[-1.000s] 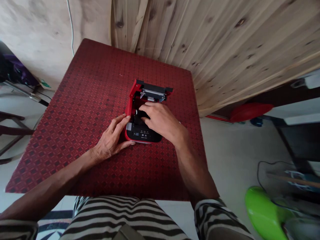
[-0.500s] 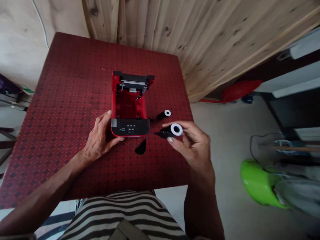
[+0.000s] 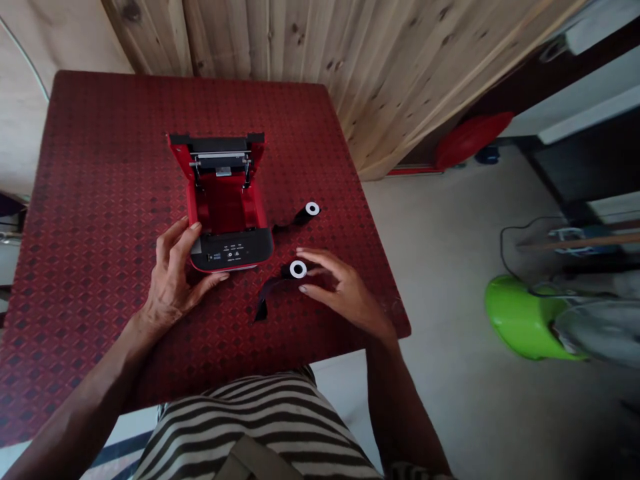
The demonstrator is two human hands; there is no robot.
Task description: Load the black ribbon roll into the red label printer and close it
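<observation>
While the left hand (image 3: 170,283), half-curled, holds the red-black printer (image 3: 233,247) by its left front corner, the right hand (image 3: 345,290) is loosely spread, thumb and fingers parted around the near black roll (image 3: 292,269); can't tell if they touch it. Lid (image 3: 220,144) up, bay (image 3: 223,208) exposed. Far black roll (image 3: 303,215) lies right of the printer. All on a red patterned table (image 3: 100,173); plank wall (image 3: 280,40) behind, green tub (image 3: 517,320) at right.
</observation>
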